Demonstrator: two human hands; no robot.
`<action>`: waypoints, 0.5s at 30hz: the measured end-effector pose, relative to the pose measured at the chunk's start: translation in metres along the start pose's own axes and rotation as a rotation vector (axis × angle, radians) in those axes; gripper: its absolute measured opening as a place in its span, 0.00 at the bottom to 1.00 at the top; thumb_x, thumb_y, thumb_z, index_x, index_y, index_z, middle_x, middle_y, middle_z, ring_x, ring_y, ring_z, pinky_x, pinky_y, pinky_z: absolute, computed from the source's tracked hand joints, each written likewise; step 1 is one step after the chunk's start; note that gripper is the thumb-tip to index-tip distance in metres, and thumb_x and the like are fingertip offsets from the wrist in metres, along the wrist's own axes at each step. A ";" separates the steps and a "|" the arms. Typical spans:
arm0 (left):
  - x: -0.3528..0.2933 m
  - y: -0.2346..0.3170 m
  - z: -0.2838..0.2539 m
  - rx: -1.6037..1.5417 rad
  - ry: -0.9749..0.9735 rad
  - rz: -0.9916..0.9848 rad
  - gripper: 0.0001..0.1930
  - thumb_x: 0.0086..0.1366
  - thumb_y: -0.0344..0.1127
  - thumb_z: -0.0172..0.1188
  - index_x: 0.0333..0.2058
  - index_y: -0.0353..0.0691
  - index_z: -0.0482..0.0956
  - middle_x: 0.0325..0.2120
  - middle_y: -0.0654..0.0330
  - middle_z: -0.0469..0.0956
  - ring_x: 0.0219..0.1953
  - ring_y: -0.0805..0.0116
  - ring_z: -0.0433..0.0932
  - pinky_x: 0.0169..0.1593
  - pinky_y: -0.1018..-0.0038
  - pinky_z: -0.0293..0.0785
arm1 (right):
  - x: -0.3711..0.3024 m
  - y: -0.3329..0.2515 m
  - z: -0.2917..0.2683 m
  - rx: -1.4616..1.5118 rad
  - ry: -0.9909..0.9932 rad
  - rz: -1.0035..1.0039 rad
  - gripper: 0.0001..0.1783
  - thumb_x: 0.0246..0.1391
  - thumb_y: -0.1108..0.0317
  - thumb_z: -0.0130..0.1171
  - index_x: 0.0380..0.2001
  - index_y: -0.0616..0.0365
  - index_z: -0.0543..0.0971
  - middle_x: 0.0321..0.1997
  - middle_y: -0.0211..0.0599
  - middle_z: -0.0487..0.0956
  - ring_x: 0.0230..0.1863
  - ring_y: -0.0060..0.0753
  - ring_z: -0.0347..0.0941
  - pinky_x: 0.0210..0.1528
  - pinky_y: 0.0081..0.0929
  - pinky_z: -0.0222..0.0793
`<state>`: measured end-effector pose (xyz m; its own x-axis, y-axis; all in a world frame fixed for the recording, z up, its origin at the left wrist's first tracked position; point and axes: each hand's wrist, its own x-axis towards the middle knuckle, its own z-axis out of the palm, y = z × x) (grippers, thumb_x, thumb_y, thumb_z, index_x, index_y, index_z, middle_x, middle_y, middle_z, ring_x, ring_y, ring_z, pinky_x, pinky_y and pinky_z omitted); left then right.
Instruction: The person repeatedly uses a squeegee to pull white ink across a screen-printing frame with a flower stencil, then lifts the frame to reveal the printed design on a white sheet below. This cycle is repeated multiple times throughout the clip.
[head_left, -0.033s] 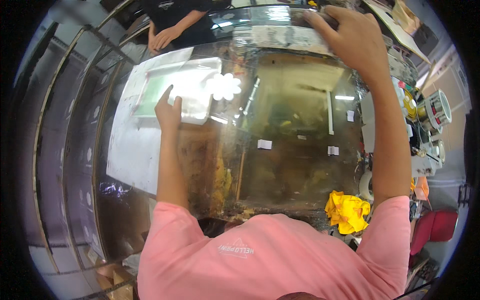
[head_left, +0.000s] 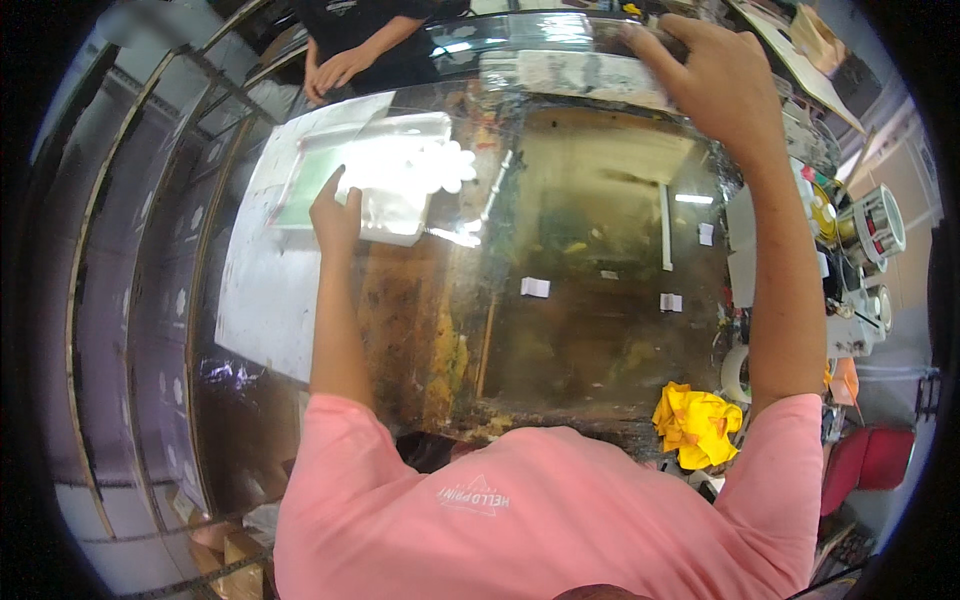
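My left hand [head_left: 338, 215] is over a shiny, pale green and clear sheet [head_left: 305, 190] at the left of the worktable. Its thumb and index finger stand apart, and nothing shows in its grasp. I cannot tell whether it touches the sheet. Large white paper [head_left: 255, 290] lies beneath. Reaching to the far right, my right hand [head_left: 715, 85] arches over the table's far edge, close to a pale, stained strip [head_left: 585, 78]. Its thumb and fingers are spread, with blurred tips. Whether they press on something there is hidden.
Glossy, reflective glass-like surface [head_left: 590, 350] spans the middle, with small white paper pieces [head_left: 535, 288] on it. A crumpled yellow cloth [head_left: 697, 425] lies near right. Cans [head_left: 868, 222] crowd the right side. Metal rack bars [head_left: 195, 300] stand left. A co-worker's hands [head_left: 345, 70] are far left.
The whole view has shifted slightly to the right. The bright reflections on the sheet have moved a little; both my hands keep nearly the same poses.
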<state>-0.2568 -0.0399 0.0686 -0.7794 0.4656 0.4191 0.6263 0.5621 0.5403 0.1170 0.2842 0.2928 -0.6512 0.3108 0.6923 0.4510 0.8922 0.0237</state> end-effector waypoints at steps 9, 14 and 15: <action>-0.062 -0.027 0.031 0.502 -0.162 0.107 0.37 0.81 0.61 0.42 0.79 0.48 0.57 0.80 0.42 0.49 0.81 0.38 0.48 0.76 0.27 0.30 | -0.006 -0.002 0.000 0.016 -0.036 0.034 0.32 0.67 0.37 0.55 0.42 0.58 0.88 0.32 0.53 0.85 0.36 0.61 0.81 0.45 0.49 0.74; -0.084 -0.013 0.043 0.498 -0.127 0.155 0.34 0.82 0.58 0.38 0.77 0.47 0.62 0.80 0.51 0.55 0.81 0.43 0.52 0.77 0.28 0.25 | 0.000 -0.003 -0.001 0.056 -0.016 0.047 0.32 0.67 0.38 0.55 0.42 0.59 0.88 0.28 0.52 0.83 0.34 0.61 0.81 0.43 0.50 0.74; -0.083 -0.011 0.043 0.493 -0.144 0.124 0.33 0.83 0.57 0.38 0.76 0.46 0.64 0.79 0.52 0.57 0.80 0.43 0.53 0.77 0.28 0.25 | 0.000 -0.003 -0.002 0.069 -0.056 0.072 0.32 0.67 0.38 0.55 0.41 0.59 0.88 0.28 0.52 0.83 0.34 0.61 0.81 0.42 0.50 0.74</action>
<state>-0.1980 -0.0553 -0.0033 -0.7104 0.6190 0.3349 0.6741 0.7352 0.0710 0.1169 0.2809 0.2938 -0.6525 0.3913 0.6490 0.4561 0.8867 -0.0761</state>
